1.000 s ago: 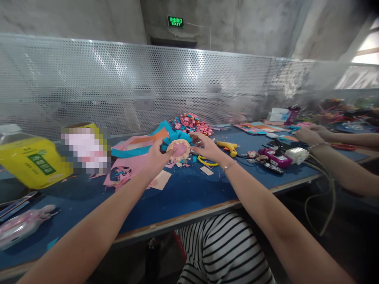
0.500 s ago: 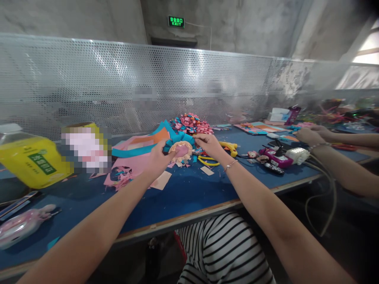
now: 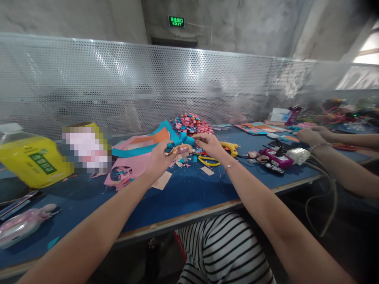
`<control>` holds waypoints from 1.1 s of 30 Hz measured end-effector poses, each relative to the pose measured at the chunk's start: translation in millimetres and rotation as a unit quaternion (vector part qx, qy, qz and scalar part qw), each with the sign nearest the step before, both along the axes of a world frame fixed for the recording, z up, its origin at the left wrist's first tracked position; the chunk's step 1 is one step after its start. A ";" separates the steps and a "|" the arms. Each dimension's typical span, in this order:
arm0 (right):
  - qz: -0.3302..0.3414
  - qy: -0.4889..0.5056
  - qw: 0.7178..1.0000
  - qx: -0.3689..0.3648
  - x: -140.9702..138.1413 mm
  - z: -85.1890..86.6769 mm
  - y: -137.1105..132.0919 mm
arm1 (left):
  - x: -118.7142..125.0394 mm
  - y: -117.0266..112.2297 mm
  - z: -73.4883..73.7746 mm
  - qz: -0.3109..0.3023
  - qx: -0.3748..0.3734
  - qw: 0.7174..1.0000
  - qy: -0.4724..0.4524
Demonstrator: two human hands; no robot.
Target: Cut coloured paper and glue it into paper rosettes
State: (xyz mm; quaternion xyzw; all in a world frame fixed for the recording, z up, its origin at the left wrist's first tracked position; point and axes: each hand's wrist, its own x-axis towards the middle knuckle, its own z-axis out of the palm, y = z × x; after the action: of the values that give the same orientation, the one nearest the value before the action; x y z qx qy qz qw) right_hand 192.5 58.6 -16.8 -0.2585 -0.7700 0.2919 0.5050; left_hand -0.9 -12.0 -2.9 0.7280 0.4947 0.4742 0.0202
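Observation:
Between my two hands is a paper flower with a cream and pinkish centre and blue petals, now seen nearly edge-on. My left hand pinches its left side. With thumb and fingertips, my right hand grips a blue petal at the flower's right edge. Sheets of pink paper and a blue paper strip lie beside my left hand. Just beyond the flower is a heap of small pink, blue and orange paper pieces. A yellow-handled tool rests right of my right hand.
At left stand a yellow-labelled bottle and a blurred-out box. A power strip with a purple device sits at right. Another person's hands work farther right. A perforated metal screen borders the table's back.
The flower has tipped, so its round face, which pointed towards me, now shows edge-on. Both hands stay in nearly the same place.

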 end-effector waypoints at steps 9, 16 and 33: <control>-0.009 -0.022 0.999 0.025 0.8 1.0 -3.7 | -5.4 4.2 -7.3 -0.090 0.096 0.990 0.055; 0.011 -0.028 0.999 0.041 2.3 1.6 -6.6 | -0.4 -0.1 -1.8 0.015 0.010 1.000 -0.006; 0.013 0.007 0.999 -0.035 0.2 -1.7 3.9 | -4.1 9.9 -3.8 -0.080 -0.109 0.977 -0.166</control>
State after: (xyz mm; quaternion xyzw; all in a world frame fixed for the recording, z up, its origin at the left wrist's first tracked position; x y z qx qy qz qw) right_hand 192.7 62.5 -18.5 -0.2637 -0.7593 0.3270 0.4970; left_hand -5.0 -2.1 -6.7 0.6697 0.4738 0.5281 0.2193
